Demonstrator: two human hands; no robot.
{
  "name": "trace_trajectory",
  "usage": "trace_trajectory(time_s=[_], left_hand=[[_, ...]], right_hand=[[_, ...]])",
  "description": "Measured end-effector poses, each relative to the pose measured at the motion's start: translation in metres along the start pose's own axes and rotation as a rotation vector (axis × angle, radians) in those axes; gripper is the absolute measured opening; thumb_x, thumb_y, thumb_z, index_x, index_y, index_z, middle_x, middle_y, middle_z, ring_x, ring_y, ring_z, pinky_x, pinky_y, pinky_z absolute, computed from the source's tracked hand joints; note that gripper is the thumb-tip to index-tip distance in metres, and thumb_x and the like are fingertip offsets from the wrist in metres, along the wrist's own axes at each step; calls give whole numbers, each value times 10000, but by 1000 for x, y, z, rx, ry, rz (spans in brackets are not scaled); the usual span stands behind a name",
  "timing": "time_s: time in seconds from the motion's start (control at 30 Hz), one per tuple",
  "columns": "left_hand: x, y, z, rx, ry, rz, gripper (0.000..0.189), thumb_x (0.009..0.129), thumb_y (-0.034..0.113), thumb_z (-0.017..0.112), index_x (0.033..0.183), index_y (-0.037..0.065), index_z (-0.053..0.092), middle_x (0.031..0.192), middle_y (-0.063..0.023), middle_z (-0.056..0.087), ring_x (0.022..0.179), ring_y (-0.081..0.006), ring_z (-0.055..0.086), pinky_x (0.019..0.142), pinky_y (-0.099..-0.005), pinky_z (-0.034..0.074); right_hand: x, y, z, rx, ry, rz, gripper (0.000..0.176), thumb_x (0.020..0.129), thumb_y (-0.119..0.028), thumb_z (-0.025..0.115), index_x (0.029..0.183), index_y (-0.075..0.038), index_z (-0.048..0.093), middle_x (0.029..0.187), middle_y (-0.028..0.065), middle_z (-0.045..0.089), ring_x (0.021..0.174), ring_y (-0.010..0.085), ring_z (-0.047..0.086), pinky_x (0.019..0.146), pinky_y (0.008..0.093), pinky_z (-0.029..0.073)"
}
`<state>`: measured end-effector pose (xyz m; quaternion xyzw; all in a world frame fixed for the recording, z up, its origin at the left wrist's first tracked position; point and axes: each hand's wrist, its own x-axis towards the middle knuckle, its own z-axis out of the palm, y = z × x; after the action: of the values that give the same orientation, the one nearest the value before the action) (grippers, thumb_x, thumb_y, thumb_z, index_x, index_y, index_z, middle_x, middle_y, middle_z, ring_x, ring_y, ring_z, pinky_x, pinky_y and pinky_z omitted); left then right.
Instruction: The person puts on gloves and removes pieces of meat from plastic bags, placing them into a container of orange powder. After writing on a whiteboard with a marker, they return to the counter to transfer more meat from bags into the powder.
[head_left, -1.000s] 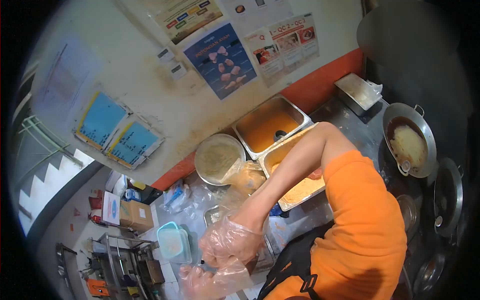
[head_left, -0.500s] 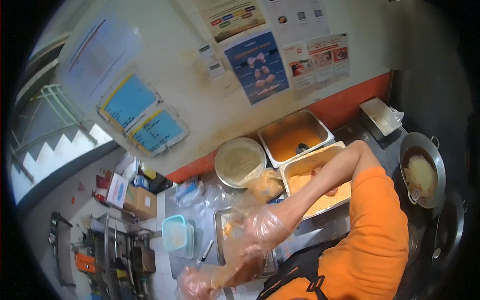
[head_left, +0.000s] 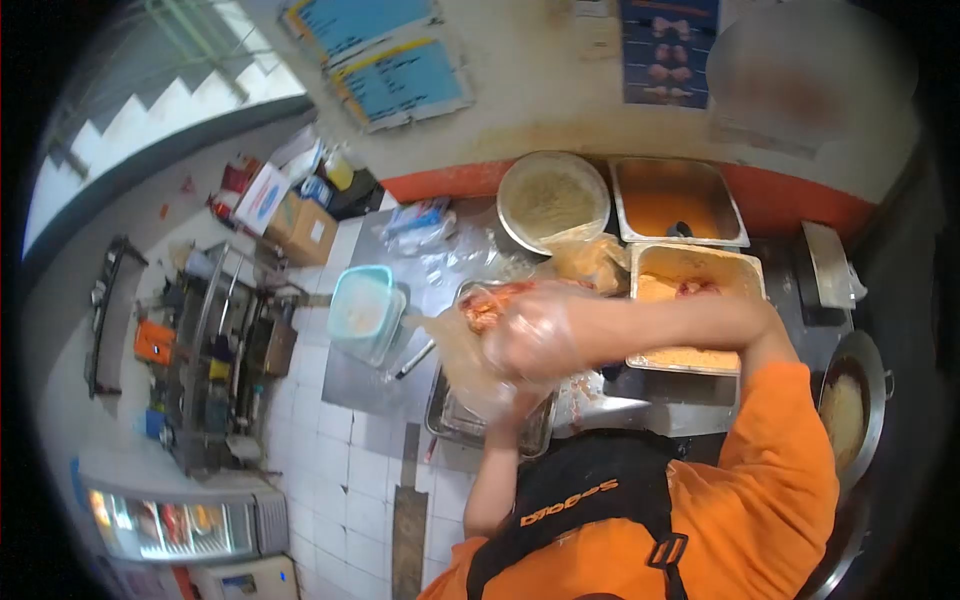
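My right hand (head_left: pixel 535 335), in a clear plastic glove, is closed over the metal tray with its knuckles turned up. Whatever lies inside its fingers is hidden. Raw, reddish meat (head_left: pixel 487 308) shows just beyond those fingers. A translucent plastic bag (head_left: pixel 465 365) hangs below and beside the right hand. My left hand (head_left: pixel 502 395) comes up from below at the bag; plastic and the right hand mostly cover its fingers. Under both hands is the shallow metal tray (head_left: pixel 450 432). Right of them stands a pan of orange-yellow breading (head_left: pixel 690 355) with a piece of raw meat (head_left: pixel 697 287).
Behind are a round bowl (head_left: pixel 553 168), a pan of orange liquid (head_left: pixel 670 210) and a crumpled bag (head_left: pixel 590 262). A light-blue tub (head_left: pixel 362 305) and a marker (head_left: pixel 415 360) lie left. A wok (head_left: pixel 850 405) stands at the right.
My view has swung left and down. My left hand has come from the lower left to the tray, close to the right hand. The reddish meat now shows beyond the right fingers.
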<state>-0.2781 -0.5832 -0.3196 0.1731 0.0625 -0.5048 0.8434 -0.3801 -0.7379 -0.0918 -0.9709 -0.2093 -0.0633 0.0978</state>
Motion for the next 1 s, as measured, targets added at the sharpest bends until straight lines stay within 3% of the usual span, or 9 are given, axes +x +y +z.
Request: trace_trajectory(time_s=[0.03, 0.1, 0.2, 0.3, 0.43, 0.53, 0.73, 0.9, 1.0], left_hand=[[5, -9, 2, 6, -16, 9, 770, 934, 643, 511, 1423, 48, 496, 1350, -148, 587, 1263, -303, 529, 1085, -475, 411], [15, -21, 5, 24, -38, 38, 743, 943, 619, 512, 1419, 49, 497, 1346, -145, 589, 1253, -297, 536, 1077, -467, 420], [28, -30, 9, 48, -65, 85, 703, 958, 585, 512, 1413, 49, 498, 1338, -140, 590, 1239, -287, 546, 1065, -453, 433], [37, -29, 7, 114, -87, 123, 664, 972, 550, 513, 1407, 49, 499, 1331, -134, 592, 1225, -277, 555, 1053, -440, 446], [39, -18, 1, 165, -124, 162, 611, 991, 504, 514, 1399, 50, 501, 1321, -127, 594, 1207, -264, 568, 1036, -423, 464], [35, -11, -11, 237, -161, 217, 572, 1005, 469, 514, 1393, 50, 502, 1314, -122, 596, 1193, -255, 578, 1024, -410, 477], [40, 4, -17, 473, -149, 382, 493, 1033, 400, 515, 1381, 50, 504, 1299, -111, 600, 1165, -235, 597, 1000, -384, 504], [26, 3, -10, 1128, -71, 665, 385, 1074, 297, 492, 1367, 48, 502, 1291, -103, 598, 1119, -218, 622, 974, -367, 532], [34, 0, -21, 231, -189, 441, 446, 1061, 317, 516, 1410, 46, 458, 1308, -106, 588, 1178, -230, 600, 1036, -379, 495]], right_hand=[[-13, -16, -9, -30, -153, 40, 187, 806, -203, 663, 903, -43, 661, 890, 157, 672, 809, 358, 698, 757, 463, 583], [-43, -19, 0, 31, -93, -25, 156, 837, -159, 640, 947, -52, 665, 1008, 137, 656, 932, 331, 678, 818, 442, 572], [-73, -25, 8, 118, -223, 315, 173, 840, -90, 623, 1005, -59, 667, 1056, 113, 652, 1066, 296, 633, 861, 416, 563], [-96, -24, 35, -39, -274, 396, 277, 838, -53, 620, 1109, -78, 673, 1112, 95, 655, 1125, 293, 600, 885, 402, 556], [-94, -29, 39, 134, 23, 544, 409, 833, -49, 625, 1239, -90, 654, 1173, 106, 660, 1056, 317, 633, 909, 403, 550], [-71, 2, 110, 208, -71, 378, 459, 852, -84, 645, 1310, -83, 607, 1177, 117, 661, 1066, 323, 643, 906, 415, 548], [-7, -1, 138, 203, 360, 340, 757, 820, -250, 772, 1481, -89, 440, 1387, 243, 526, 1292, 423, 519, 1042, 453, 474], [15, -4, 137, 265, 378, 319, 767, 732, -221, 804, 1414, -70, 488, 1339, 277, 537, 1285, 446, 501, 1067, 503, 439], [22, -5, 135, 362, 323, 385, 722, 712, -199, 805, 1370, -102, 523, 1327, 254, 560, 1261, 430, 535, 1035, 497, 465]])
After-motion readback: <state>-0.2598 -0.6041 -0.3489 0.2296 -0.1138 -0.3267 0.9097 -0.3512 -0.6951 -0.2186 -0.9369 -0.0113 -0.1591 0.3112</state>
